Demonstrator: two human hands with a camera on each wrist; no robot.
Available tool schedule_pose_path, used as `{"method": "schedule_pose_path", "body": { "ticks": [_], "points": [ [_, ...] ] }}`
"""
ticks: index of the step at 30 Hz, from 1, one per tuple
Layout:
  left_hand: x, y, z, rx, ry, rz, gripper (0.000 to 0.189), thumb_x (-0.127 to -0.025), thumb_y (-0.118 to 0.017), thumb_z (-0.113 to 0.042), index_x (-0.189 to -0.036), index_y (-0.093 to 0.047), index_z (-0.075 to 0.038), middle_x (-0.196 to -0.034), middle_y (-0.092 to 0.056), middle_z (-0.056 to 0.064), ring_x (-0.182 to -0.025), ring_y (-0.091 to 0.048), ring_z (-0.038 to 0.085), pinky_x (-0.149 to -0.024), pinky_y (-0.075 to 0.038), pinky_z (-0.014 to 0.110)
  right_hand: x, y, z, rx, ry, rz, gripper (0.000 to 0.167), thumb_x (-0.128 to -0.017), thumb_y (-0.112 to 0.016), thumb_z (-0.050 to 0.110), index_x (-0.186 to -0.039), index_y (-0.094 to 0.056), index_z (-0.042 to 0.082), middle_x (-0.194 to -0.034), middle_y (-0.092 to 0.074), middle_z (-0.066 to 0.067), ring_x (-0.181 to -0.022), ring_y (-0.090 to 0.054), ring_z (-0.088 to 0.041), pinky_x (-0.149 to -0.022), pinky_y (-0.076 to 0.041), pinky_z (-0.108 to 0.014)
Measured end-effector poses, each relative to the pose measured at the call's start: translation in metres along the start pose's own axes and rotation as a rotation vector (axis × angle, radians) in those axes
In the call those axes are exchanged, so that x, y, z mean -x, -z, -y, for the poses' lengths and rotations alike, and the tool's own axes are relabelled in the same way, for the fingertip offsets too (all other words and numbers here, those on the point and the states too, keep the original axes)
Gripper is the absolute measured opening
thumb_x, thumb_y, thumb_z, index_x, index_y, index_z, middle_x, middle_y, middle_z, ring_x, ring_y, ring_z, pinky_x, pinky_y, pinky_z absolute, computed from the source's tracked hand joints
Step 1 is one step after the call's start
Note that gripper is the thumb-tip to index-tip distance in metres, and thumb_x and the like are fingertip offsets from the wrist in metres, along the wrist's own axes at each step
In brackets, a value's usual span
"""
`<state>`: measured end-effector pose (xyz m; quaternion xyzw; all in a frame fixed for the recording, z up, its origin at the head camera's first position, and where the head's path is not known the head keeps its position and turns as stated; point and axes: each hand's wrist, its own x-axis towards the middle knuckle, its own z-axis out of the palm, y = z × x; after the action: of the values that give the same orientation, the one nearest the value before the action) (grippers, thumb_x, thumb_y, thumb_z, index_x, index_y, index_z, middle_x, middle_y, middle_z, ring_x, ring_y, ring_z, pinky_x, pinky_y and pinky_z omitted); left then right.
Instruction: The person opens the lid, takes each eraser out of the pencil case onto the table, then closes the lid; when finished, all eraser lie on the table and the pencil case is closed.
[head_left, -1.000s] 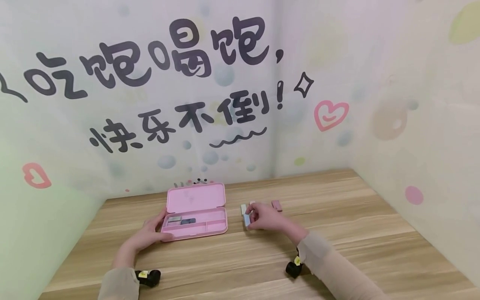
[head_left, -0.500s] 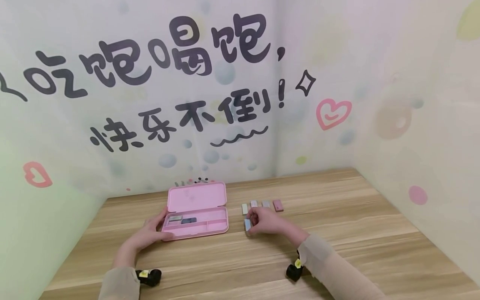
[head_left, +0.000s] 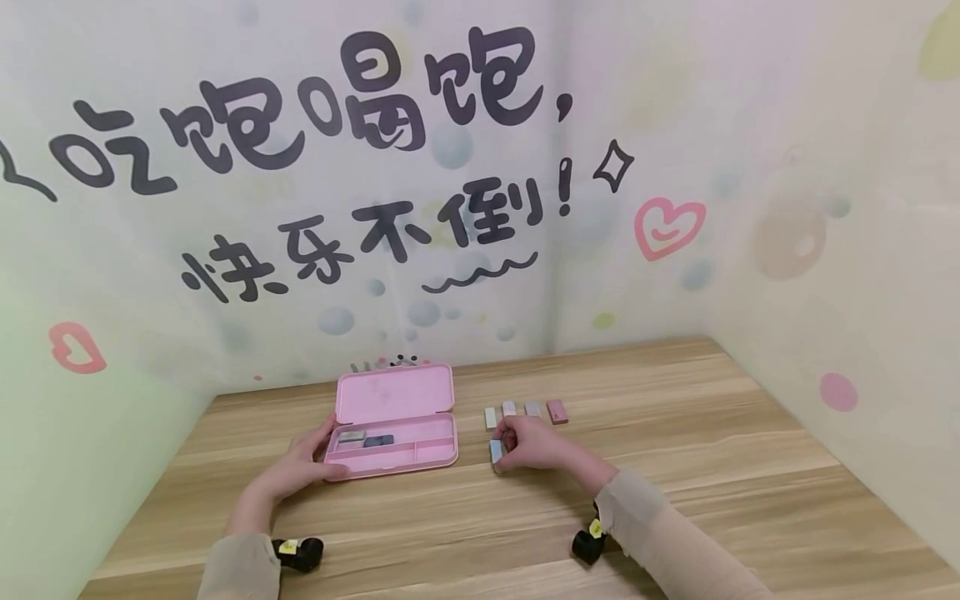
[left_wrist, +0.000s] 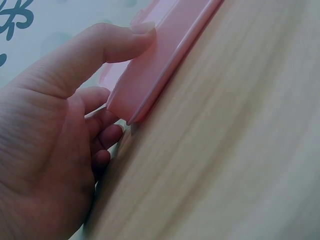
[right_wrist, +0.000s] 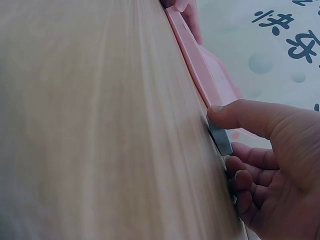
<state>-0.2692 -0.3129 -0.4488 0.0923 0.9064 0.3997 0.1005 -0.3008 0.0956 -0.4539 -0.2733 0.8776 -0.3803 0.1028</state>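
A pink pencil case [head_left: 435,466] lies on the table with its lid [head_left: 395,395] raised at the back. My left hand [head_left: 296,465] grips its left end. In the left wrist view the thumb [left_wrist: 142,37] lies on the case's side and the other fingers curl at its end. A pale green eraser [head_left: 351,436] and a dark grey-blue eraser [head_left: 378,441] sit in the case's long back compartment. Right of the case, my right hand [head_left: 536,444] pinches a light blue eraser [right_wrist: 220,138] low at the tabletop. Its far side is partly hidden by the fingers.
Behind the right hand stands a row of small erasers: whitish-green [head_left: 491,417], pale pink [head_left: 509,408], grey [head_left: 532,409] and dark pink [head_left: 557,411]. A printed wall sheet [head_left: 600,275] closes off the back of the wooden table [head_left: 420,533].
My right hand has come slightly toward the table's front with the light blue eraser, and the row behind it shows more fully. The left hand keeps its hold on the case.
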Motion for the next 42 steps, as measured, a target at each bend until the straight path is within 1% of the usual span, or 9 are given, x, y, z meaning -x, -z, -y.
{"method": "schedule_pose_path", "body": {
  "ticks": [11, 13, 16, 20, 22, 26, 29, 35, 42],
  "points": [
    [0.001, 0.000, -0.001, -0.011, -0.003, -0.005, 0.107, -0.079, -0.078, -0.035, -0.156, -0.009, -0.011, -0.158, -0.007, 0.026, -0.139, 0.004, 0.053, -0.102, -0.001, 0.074, 0.000, 0.005, 0.005, 0.008, 0.005, 0.005, 0.038, -0.073, -0.084, 0.016, -0.102, -0.062, 0.006, -0.073, -0.056, 0.003, -0.066, -0.050, -0.010, -0.060, -0.043, -0.025],
    [0.001, 0.000, 0.000, -0.018, -0.003, -0.006, 0.107, -0.079, -0.078, -0.036, -0.156, -0.009, -0.011, -0.158, -0.008, 0.025, -0.139, 0.007, 0.053, -0.102, 0.000, 0.074, -0.002, 0.009, 0.009, 0.025, -0.001, 0.007, 0.039, -0.074, -0.082, 0.017, -0.106, -0.062, 0.006, -0.074, -0.057, 0.003, -0.066, -0.051, -0.010, -0.062, -0.044, -0.027],
    [0.001, 0.000, 0.000, -0.015, 0.004, -0.004, 0.107, -0.078, -0.078, -0.037, -0.156, -0.009, -0.011, -0.159, -0.008, 0.024, -0.139, 0.009, 0.053, -0.102, -0.001, 0.074, -0.008, 0.017, 0.019, 0.092, -0.008, -0.005, 0.037, -0.078, -0.080, 0.021, -0.109, -0.064, 0.009, -0.075, -0.058, 0.005, -0.067, -0.051, -0.009, -0.071, -0.039, -0.035],
    [0.001, 0.000, 0.001, -0.015, 0.000, -0.010, 0.107, -0.078, -0.078, -0.037, -0.156, -0.010, -0.010, -0.158, -0.009, 0.025, -0.139, 0.005, 0.052, -0.102, -0.004, 0.075, -0.025, 0.026, 0.034, 0.130, 0.039, 0.029, 0.031, -0.081, -0.076, 0.018, -0.108, -0.066, 0.008, -0.078, -0.059, 0.005, -0.070, -0.052, -0.010, -0.072, -0.040, -0.036],
    [0.000, 0.001, 0.001, -0.018, -0.009, -0.015, 0.107, -0.078, -0.078, -0.037, -0.156, -0.010, -0.009, -0.158, -0.010, 0.025, -0.139, 0.005, 0.052, -0.103, -0.003, 0.074, -0.036, 0.027, 0.041, 0.113, 0.075, 0.081, 0.028, -0.083, -0.073, 0.013, -0.109, -0.067, 0.006, -0.080, -0.060, 0.003, -0.072, -0.053, -0.012, -0.066, -0.046, -0.030],
    [0.000, 0.000, 0.001, -0.023, -0.020, -0.017, 0.107, -0.078, -0.078, -0.037, -0.156, -0.010, -0.008, -0.158, -0.010, 0.025, -0.139, 0.008, 0.053, -0.104, 0.004, 0.071, -0.060, 0.022, 0.051, 0.137, 0.119, 0.161, 0.022, -0.087, -0.071, 0.013, -0.109, -0.068, 0.012, -0.085, -0.060, 0.005, -0.078, -0.054, -0.011, -0.067, -0.047, -0.025],
    [0.001, 0.000, 0.003, -0.027, -0.014, -0.016, 0.107, -0.078, -0.078, -0.037, -0.156, -0.010, -0.009, -0.158, -0.010, 0.024, -0.139, 0.007, 0.053, -0.104, 0.002, 0.072, -0.079, 0.013, 0.057, 0.142, 0.162, 0.201, 0.021, -0.089, -0.068, 0.011, -0.109, -0.069, 0.016, -0.089, -0.061, 0.005, -0.081, -0.054, -0.010, -0.070, -0.047, -0.024],
    [0.001, 0.000, 0.004, -0.021, 0.006, -0.025, 0.107, -0.078, -0.078, -0.040, -0.157, -0.010, -0.013, -0.159, -0.010, 0.023, -0.140, -0.001, 0.049, -0.103, -0.008, 0.073, -0.107, -0.001, 0.078, 0.235, 0.253, 0.269, 0.028, -0.091, -0.062, 0.005, -0.114, -0.070, 0.017, -0.097, -0.062, 0.003, -0.085, -0.054, -0.011, -0.074, -0.046, -0.023],
    [-0.001, 0.000, 0.005, -0.019, 0.025, -0.029, 0.108, -0.077, -0.079, -0.041, -0.157, -0.010, -0.014, -0.159, -0.010, 0.023, -0.140, -0.001, 0.049, -0.104, -0.009, 0.072, -0.128, -0.019, 0.089, 0.320, 0.249, 0.288, 0.037, -0.088, -0.062, 0.004, -0.120, -0.070, 0.022, -0.104, -0.062, 0.003, -0.093, -0.054, -0.009, -0.081, -0.044, -0.022]
  ]
}}
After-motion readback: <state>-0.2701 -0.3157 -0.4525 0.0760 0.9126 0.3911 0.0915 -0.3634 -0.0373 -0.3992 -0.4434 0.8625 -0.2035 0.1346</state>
